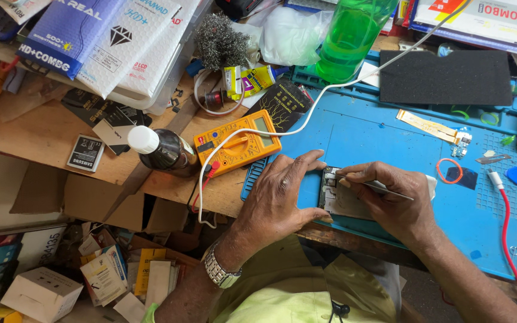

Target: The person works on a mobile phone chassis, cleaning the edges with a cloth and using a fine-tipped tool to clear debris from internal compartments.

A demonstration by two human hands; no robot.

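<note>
Blue matting (384, 137) covers the worktop (43, 131), and on its near edge lies an opened phone (343, 197), back cover off, internals facing up. The left hand (279, 194) rests flat beside the phone, fingers (306, 161) spread and released, the thumb bracing the phone's lower edge. The right hand (393, 200) has its fingers clenched around a slim metal tool (384, 188), apparently tweezers, whose tip meets the phone's upper left corner.

Step in hand, by judgement: fine work on a small part near the top of the board, with 1 hand steadying and 1 hand working the tool. The next move calls for a steady brace from the left hand and light, controlled pressure at the tool tip, since the parts there are too small to make out.

Nearby items:
1. Yellow multimeter (237, 142), just left of the matting, a white cable (306, 113) crossing it.
2. Dark bottle with white cap (161, 148), lying beside the multimeter.
3. Green bottle (348, 39), at the far edge.
4. Flex ribbon (432, 127) and red cable (504, 221), to the right, well apart from the phone.
</note>
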